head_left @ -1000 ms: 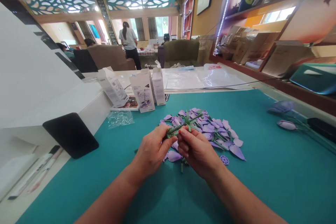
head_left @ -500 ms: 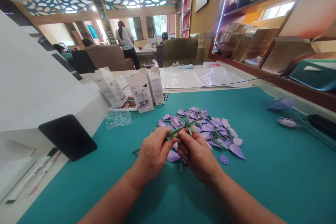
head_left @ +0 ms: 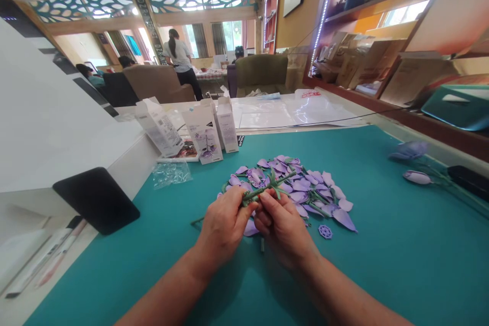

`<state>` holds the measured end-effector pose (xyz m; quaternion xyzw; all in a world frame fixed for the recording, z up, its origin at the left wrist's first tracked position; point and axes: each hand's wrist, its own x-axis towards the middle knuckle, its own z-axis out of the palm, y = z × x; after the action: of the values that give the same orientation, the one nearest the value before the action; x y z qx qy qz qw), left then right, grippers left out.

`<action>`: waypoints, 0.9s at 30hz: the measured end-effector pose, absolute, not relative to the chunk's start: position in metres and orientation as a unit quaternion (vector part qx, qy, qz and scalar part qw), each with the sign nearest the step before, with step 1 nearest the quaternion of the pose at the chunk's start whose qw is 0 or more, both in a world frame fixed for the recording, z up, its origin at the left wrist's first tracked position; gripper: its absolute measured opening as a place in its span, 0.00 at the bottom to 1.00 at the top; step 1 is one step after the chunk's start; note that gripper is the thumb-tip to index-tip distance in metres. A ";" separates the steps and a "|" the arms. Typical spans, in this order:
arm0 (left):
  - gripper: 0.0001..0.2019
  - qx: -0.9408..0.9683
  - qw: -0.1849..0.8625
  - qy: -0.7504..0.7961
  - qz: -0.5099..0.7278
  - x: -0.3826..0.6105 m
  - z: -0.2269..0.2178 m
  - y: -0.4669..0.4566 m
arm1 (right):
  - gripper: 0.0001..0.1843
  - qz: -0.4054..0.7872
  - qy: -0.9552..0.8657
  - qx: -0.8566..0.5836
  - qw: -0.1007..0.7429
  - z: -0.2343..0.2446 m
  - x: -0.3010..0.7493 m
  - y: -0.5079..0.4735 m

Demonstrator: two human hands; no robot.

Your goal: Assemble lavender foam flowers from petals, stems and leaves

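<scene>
Both hands meet over the near edge of a heap of purple plastic petals point(head_left: 301, 184). My left hand point(head_left: 222, 222) is wrapped round a green plastic flower stem point(head_left: 282, 179), which slants up to the right and carries a star of narrow green leaves. One end of the stem sticks out left of that hand. My right hand point(head_left: 283, 220) pinches at the stem just below the leaves; a small part between its fingertips is too hidden to make out. A purple octagonal ring piece point(head_left: 325, 232) lies right of my right hand.
White product boxes point(head_left: 205, 135) stand at the back left, near a clear plastic bag point(head_left: 171, 173). A black tablet point(head_left: 97, 200) leans at the left. Purple flowers point(head_left: 417, 178) lie at the right of the green mat point(head_left: 397, 275). People are in the background.
Both hands stay nearly in place on the green stem, with only slight shifts of the right fingers. The heap of petals looks unchanged.
</scene>
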<state>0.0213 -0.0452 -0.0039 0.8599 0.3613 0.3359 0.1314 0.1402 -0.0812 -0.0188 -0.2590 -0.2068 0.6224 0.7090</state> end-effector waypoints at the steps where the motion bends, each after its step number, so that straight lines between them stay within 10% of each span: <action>1: 0.11 0.860 0.130 0.362 0.336 0.021 -0.004 -0.045 | 0.21 0.622 -0.205 -0.258 0.710 -0.018 0.140 -0.082; 27: 0.12 0.870 0.182 0.388 0.244 0.013 0.014 -0.042 | 0.21 0.534 -0.398 -0.432 0.608 -0.016 0.161 -0.079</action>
<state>0.0130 -0.0417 0.0136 0.8700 0.3877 0.2444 0.1820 0.1610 -0.0795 -0.0163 -0.4324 -0.3983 0.5341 0.6076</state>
